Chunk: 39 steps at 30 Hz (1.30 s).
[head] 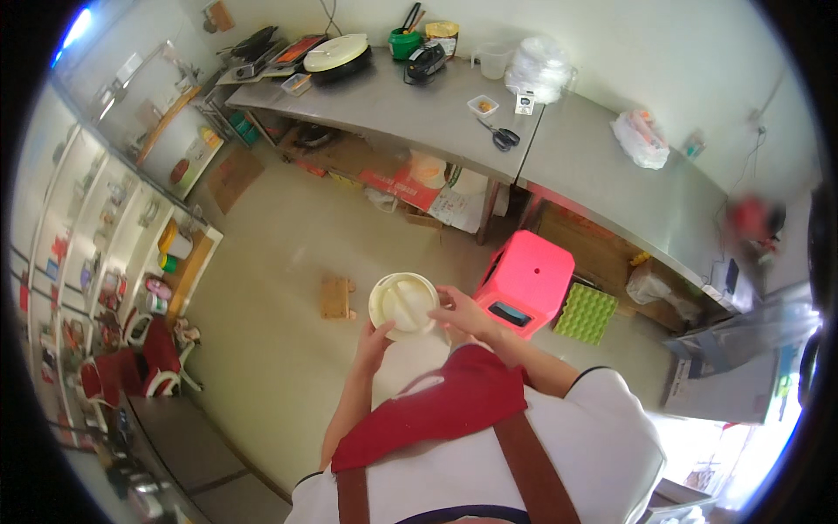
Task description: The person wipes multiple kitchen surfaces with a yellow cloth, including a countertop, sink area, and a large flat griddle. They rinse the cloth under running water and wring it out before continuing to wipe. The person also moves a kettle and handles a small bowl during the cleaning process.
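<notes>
Before my body I hold a round cream plastic lid or shallow container point(398, 304) with a raised bar across its middle. My left hand point(380, 340) grips its lower left rim, thumb over the edge. My right hand point(463, 311) is on its right side, thumb and fingers at the rim. Below it, partly hidden by the red apron point(438, 406), is a pale surface that I cannot make out. Just right of my right hand stands a pink plastic stool point(533, 272).
A steel worktable point(406, 108) runs along the wall, bearing black-handled scissors point(504, 137), a small food tub point(483, 106) and an electric pan point(337, 56). On the floor are a small wooden stool point(336, 298) and a green egg tray point(584, 313). Shelves point(196, 268) stand left.
</notes>
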Motion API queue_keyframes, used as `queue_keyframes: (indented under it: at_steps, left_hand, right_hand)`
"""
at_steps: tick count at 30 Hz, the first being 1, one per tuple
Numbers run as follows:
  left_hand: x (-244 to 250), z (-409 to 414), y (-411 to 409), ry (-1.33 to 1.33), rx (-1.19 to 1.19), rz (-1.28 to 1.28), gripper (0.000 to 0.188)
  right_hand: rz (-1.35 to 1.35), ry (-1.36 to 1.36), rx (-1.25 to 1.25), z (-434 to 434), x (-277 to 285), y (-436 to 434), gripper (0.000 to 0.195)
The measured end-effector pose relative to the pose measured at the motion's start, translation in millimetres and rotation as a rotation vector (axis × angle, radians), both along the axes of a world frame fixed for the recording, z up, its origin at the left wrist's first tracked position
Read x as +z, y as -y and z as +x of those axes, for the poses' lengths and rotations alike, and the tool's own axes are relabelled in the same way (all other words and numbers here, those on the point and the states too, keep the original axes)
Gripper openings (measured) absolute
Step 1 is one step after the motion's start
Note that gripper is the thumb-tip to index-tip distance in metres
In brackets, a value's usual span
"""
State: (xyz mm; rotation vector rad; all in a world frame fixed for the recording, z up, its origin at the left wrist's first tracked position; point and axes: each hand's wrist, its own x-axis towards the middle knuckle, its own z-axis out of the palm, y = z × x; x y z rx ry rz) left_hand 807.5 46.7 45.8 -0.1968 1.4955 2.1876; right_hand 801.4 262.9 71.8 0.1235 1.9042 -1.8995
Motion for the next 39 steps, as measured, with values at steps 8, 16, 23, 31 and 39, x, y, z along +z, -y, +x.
queue_keyframes:
  at_steps: [8,16,23,31,39]
  left_hand:
    - [-38,-154,32,0.258,0.291,0.159,0.048]
    - [-16,-304,7,0.306,0.422,0.031,0.043]
    - [-28,-468,2,0.316,0.195,0.055,0.043]
    - [-21,-664,-30,0.089,-0.064,-0.382,0.038]
    - [-39,-747,-132,0.029,-0.421,-0.374,0.053]
  right_hand:
    - [0.798,-0.327,-0.104,-264,-69,-110,0.045]
    - [1.344,-0.201,-0.474,-425,-87,-225,0.061]
    - [1.349,-0.071,-0.425,-434,-66,-210,0.066]
    - [1.399,0.302,-0.501,-459,-32,-139,0.072]
    - [1.312,0.369,-0.441,-512,-31,-115,0.071]
